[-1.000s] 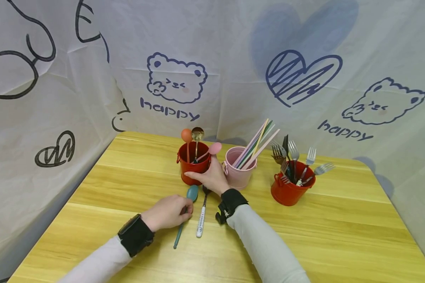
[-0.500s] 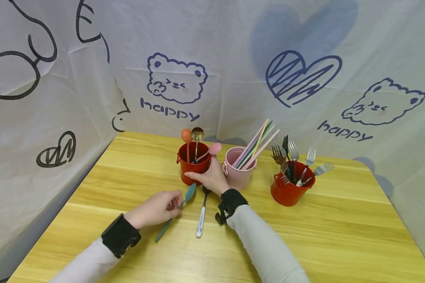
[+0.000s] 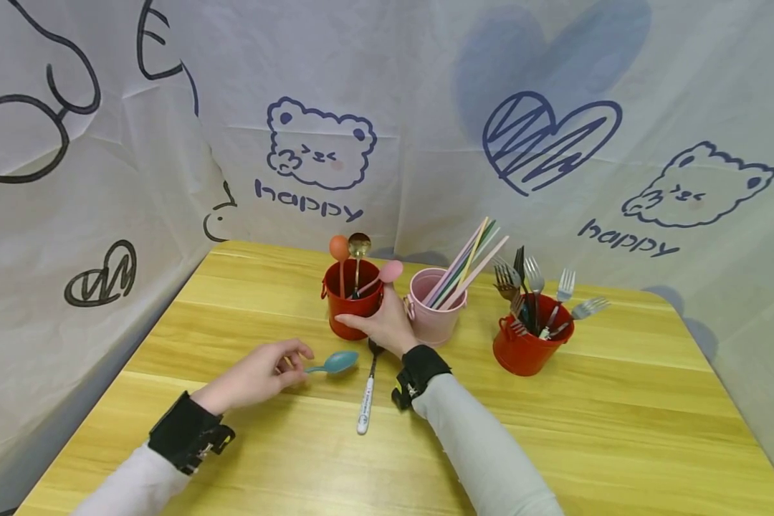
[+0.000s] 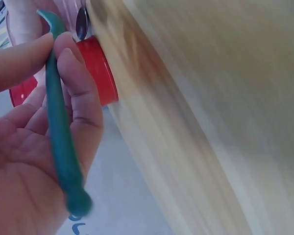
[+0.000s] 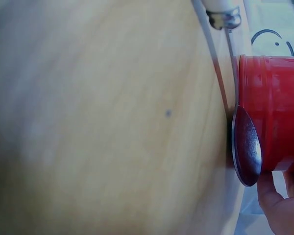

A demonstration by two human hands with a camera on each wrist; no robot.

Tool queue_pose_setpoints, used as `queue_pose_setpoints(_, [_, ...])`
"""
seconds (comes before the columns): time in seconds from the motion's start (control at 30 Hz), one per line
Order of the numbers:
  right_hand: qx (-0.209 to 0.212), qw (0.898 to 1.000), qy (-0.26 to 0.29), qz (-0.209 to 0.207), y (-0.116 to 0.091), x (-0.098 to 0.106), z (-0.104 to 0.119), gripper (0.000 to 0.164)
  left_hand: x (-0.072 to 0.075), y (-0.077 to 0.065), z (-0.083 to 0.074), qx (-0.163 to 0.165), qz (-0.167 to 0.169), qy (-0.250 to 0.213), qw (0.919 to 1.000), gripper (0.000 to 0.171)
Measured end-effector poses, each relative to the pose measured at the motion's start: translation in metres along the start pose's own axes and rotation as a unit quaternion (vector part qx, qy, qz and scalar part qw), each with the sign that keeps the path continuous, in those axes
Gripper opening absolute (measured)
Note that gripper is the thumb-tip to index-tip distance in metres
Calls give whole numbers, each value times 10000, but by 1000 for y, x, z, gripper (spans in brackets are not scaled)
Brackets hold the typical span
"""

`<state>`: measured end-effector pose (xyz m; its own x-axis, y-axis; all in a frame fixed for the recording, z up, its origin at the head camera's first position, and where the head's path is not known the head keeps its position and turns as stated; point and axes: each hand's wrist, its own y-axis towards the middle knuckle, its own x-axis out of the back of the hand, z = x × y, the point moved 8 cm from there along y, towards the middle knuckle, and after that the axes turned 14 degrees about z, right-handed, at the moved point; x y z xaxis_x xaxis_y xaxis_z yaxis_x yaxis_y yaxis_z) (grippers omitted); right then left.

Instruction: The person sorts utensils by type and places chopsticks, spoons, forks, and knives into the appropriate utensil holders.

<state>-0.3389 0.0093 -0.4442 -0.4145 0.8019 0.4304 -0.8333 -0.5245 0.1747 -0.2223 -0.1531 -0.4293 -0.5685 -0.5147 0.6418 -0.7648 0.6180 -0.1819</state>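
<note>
Between thumb and index finger, my left hand [image 3: 258, 373] pinches a teal spoon [image 3: 340, 362] by its handle, above the table. In the left wrist view the spoon's handle [image 4: 61, 127] runs across the palm, its knobbed end near the heel of the hand. My right hand [image 3: 390, 322] grips the side of a red bucket [image 3: 347, 307], thumb across its front. That bucket holds an orange spoon [image 3: 339, 248], a gold spoon [image 3: 359, 245] and a pink spoon [image 3: 390, 270]. A spoon with a white handle [image 3: 365, 408] lies on the table, its dark bowl [image 5: 247, 147] close against the bucket.
Just right of the right hand stands a pink bucket [image 3: 433, 326] with several coloured straws [image 3: 467, 265]. Another red bucket [image 3: 522, 356] farther right holds several forks [image 3: 534, 276]. A drawn-on white cloth [image 3: 426, 143] hangs behind the wooden table [image 3: 587, 437].
The left hand has moved left with the teal spoon, lifting it and swinging it from steeply slanted to nearly level. The right hand and its bucket have stayed in place.
</note>
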Motion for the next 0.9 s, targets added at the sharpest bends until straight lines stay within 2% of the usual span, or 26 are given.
queue_pose_setpoints(0.2, [148, 9999, 27, 13, 0, 0, 1, 84, 10, -6, 1, -14, -269, 159, 9995, 23])
queue_pose_setpoints(0.43, [133, 9999, 8, 20, 0, 0, 3, 85, 21, -8, 1, 83, -715, -112, 9973, 19])
queue_pose_setpoints(0.6, [12, 10000, 79, -6, 0, 1, 0, 84, 29, -5, -9, -30, -1008, -266, 9945, 19])
queue_pose_setpoints(0.77, [214, 9997, 80, 21, 0, 1, 2, 84, 41, 0, -19, -188, -1395, -416, 9892, 19])
queue_pose_setpoints(0.9, [192, 9998, -37, 26, 0, 1, 2, 84, 52, 5, -29, -348, -1661, -554, 9839, 19])
